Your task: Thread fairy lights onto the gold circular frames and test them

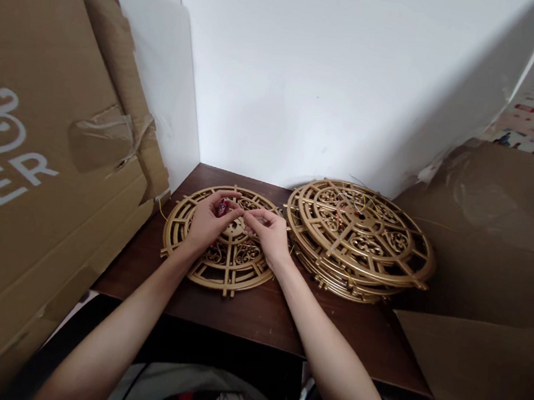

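My left hand (208,220) is above a round gold openwork frame (229,285) on the dark wooden table. Its curled fingers hold a small red cylinder with white print, which looks like a battery (223,206). My right hand (269,234) is over the same frame, thumb and fingertips pinched together against the left thumb tip. Whatever lies between those fingertips is too small to make out. Scrollwork and a round central hub show below and between the hands.
Several similar gold frames (365,239) are stacked on the right of the table (241,318), thin wires on top. Large cardboard boxes stand at the left (35,130) and right (498,237). A white panel (321,89) rises behind the table.
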